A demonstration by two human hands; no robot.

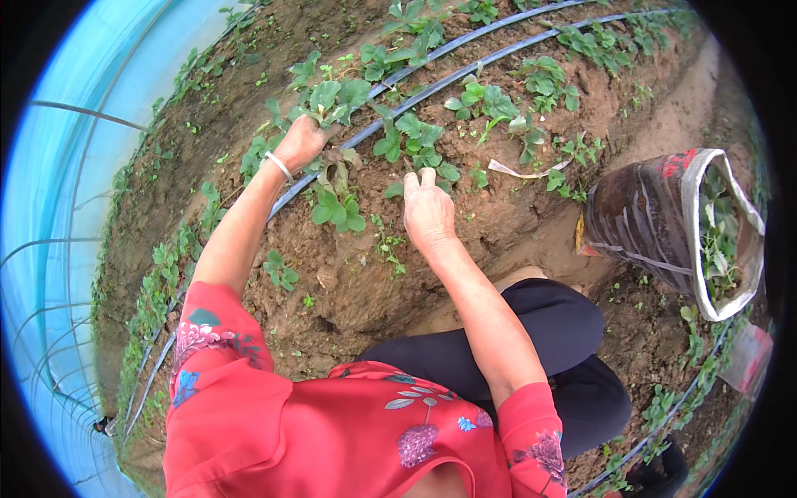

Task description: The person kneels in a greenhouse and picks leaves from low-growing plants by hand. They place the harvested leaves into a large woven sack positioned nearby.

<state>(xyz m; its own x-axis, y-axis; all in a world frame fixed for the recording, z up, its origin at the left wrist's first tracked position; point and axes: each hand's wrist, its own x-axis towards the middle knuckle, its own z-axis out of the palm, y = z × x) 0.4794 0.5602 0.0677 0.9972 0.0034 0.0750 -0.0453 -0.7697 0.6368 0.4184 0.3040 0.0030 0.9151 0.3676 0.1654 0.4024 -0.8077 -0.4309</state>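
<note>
My left hand (303, 142), with a white bangle at the wrist, is closed around the stems at the base of a leafy plant (336, 96), which looks like a strawberry plant. It is beside the drip hoses. My right hand (428, 208) is at the lower edge of another such plant (418, 138), its fingertips against the leaves and low stems; whether it pinches any of them is hard to tell. Between the hands, a smaller plant (336, 208) with some wilted leaves grows from the brown soil.
Two drip hoses (492, 57) run along the raised bed. At the right leans a dark bucket-like container (647, 218) with a white rim, holding picked leaves. A pale strip (529, 173) lies on the soil. Blue greenhouse film (68, 174) over metal hoops stands at the left.
</note>
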